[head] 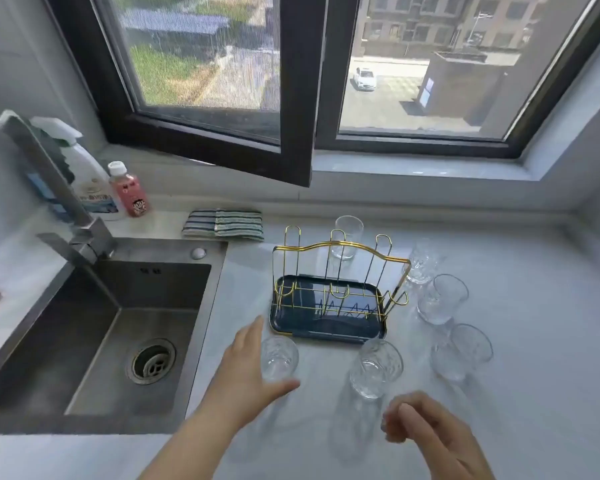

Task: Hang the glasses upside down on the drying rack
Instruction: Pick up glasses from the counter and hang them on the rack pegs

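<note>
A gold wire drying rack (pixel 340 247) with bare upright prongs stands in a dark blue tray (pixel 329 332) on the pale counter. Several clear glasses stand upright around it: one in front left (pixel 278 356), one in front (pixel 374 368), three along the right (pixel 462 351) (pixel 442 299) (pixel 421 259), one behind (pixel 347 237). My left hand (pixel 246 372) is spread around the front-left glass, fingers left of it and thumb under it; contact is unclear. My right hand (pixel 426 427) hovers below the front glass, fingers loosely curled, holding nothing.
A steel sink (pixel 94 341) with a square tap (pixel 84 237) lies to the left. A spray bottle (pixel 87 181) and a small pink bottle (pixel 129 190) stand behind it. A folded striped cloth (pixel 224 224) lies behind the rack. An open window frame (pixel 291 98) juts over the counter.
</note>
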`<state>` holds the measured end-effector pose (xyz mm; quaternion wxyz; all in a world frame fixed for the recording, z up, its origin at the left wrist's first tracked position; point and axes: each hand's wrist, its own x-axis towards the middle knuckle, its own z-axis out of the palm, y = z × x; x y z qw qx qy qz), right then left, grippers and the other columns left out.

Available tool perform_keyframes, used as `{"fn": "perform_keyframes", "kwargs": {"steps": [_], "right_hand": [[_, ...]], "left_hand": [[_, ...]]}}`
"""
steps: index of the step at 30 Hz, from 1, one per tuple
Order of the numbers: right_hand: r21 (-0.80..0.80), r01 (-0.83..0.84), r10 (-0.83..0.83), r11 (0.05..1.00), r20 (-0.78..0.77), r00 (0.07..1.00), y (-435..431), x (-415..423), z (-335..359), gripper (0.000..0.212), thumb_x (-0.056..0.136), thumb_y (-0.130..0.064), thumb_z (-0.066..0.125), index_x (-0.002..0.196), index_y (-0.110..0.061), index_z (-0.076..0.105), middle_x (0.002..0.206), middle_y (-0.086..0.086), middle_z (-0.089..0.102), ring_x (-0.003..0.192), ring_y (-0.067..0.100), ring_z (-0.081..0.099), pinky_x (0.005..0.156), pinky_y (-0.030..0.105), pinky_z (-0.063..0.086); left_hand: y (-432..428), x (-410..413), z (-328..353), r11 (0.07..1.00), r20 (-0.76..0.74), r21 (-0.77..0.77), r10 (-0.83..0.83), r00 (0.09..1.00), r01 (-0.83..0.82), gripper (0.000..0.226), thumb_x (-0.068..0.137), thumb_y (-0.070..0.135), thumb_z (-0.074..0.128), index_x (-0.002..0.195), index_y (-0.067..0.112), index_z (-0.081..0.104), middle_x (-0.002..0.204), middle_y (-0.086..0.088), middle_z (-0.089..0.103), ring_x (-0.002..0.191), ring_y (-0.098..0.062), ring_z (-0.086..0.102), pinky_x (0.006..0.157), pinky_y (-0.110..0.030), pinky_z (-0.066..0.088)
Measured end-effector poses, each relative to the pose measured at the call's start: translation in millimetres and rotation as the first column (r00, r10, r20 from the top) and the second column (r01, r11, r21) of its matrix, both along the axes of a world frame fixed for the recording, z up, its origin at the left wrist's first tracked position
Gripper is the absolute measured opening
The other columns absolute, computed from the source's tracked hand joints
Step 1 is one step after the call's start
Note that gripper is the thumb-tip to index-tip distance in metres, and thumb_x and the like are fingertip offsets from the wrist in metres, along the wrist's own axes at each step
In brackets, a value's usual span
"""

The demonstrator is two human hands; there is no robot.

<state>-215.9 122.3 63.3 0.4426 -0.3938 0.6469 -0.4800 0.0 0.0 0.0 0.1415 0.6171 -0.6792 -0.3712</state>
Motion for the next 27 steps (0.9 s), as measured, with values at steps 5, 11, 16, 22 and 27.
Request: {"fn": "perform_keyframes", "kwargs": {"steps": [5,11,16,22,27], "right_hand": [[0.140,-0.172,0.165,0.975,0.062,0.984,-2,7,-20,0.031,0.087,0.004,0.050,0.064,-0.007,0.067,0.062,0.010,0.069,0.057,0.009,0.061,0.061,0.015,0.049],[0.293,-0.307,0.291,0.906,0.098,0.952,-16,12,-33,0.024,0.087,0.001,0.053,0.074,-0.012,0.068,0.067,0.001,0.071,0.062,0.008,0.061,0.064,0.017,0.049],[0.380,-0.348,0.279,0.857,0.227,0.933,-37,28,-41,0.014,0.087,-0.011,0.057,0.098,-0.016,0.063,0.099,0.003,0.066,0.077,0.006,0.064,0.069,0.019,0.054],[0.298,-0.432,0.044,0.851,0.780,0.624,-66,45,-32,0.043,0.078,-0.043,0.061,0.111,-0.016,0.062,0.118,0.016,0.066,0.106,0.034,0.063,0.076,0.041,0.059],[0.115,-0.358,0.193,0.927,0.672,0.715,-90,48,-18,0.047,0.064,-0.032,0.074,0.109,-0.025,0.062,0.108,0.004,0.072,0.101,0.027,0.067,0.073,0.031,0.058]], "left_hand": [[-16,-16,-14,0.999,0.167,0.042,0.008,0.986,-0.015,0.096,0.058,0.051,0.073,0.136,0.029,0.022,0.135,0.000,0.040,0.117,-0.025,0.049,0.093,-0.034,0.044],[-12,-14,-13,0.998,0.085,-0.024,0.060,0.995,-0.058,0.063,0.056,0.043,0.071,0.112,0.037,0.043,0.114,0.008,0.056,0.099,-0.019,0.058,0.076,-0.029,0.045],[2,-2,13,0.992,-0.292,0.000,0.124,0.948,-0.130,0.050,0.053,0.040,0.077,0.093,0.045,0.046,0.104,0.022,0.057,0.090,-0.001,0.057,0.071,-0.021,0.046],[23,0,38,0.997,-0.569,0.067,0.071,0.819,-0.040,0.058,0.053,0.039,0.077,0.103,0.045,0.049,0.108,0.025,0.059,0.104,0.002,0.056,0.080,-0.013,0.050],[33,6,32,0.997,-0.622,0.076,0.074,0.779,-0.034,0.077,0.061,0.023,0.082,0.120,0.047,0.038,0.126,0.027,0.050,0.122,0.003,0.044,0.102,-0.016,0.039]]}}
